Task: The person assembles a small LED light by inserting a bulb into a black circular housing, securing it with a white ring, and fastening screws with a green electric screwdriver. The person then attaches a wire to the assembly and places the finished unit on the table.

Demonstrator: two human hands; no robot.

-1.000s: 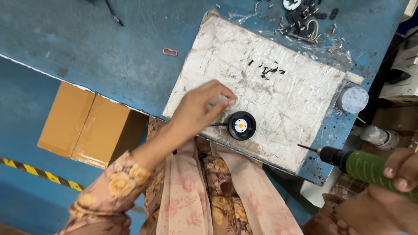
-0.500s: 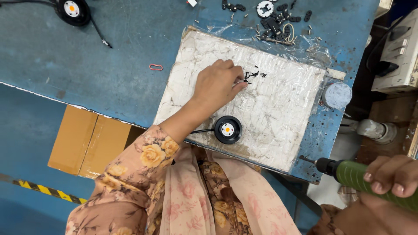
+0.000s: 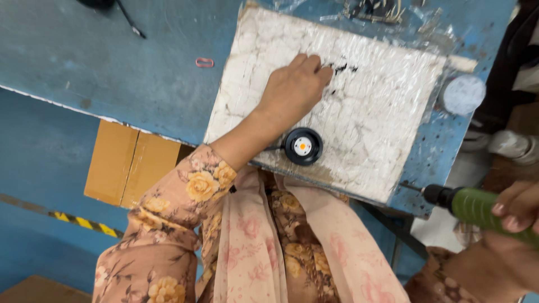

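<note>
My left hand (image 3: pixel 295 87) reaches across a white plastic-wrapped board (image 3: pixel 387 106) on the blue table, fingertips closed at a small scatter of black screws (image 3: pixel 343 68). What the fingers pinch is hidden. A round black part with a white and orange centre (image 3: pixel 303 146) lies on the board's near edge, just below my wrist, with a thin wire leading off to the left. My right hand (image 3: pixel 519 207) is low at the right, off the table, gripping a green electric screwdriver (image 3: pixel 477 209) whose black tip points left.
A blue metal table (image 3: pixel 112 62) carries a pink oval ring (image 3: pixel 204 62), a black cable (image 3: pixel 130 22) at the top left, a pile of small parts (image 3: pixel 373 10) at the top and a round white lid (image 3: pixel 464 94). A brown cardboard box (image 3: pixel 132 163) sits below the table edge.
My left hand left the round black part and moved up the board to the black screws. The view shifted. My right hand still holds the green screwdriver.
</note>
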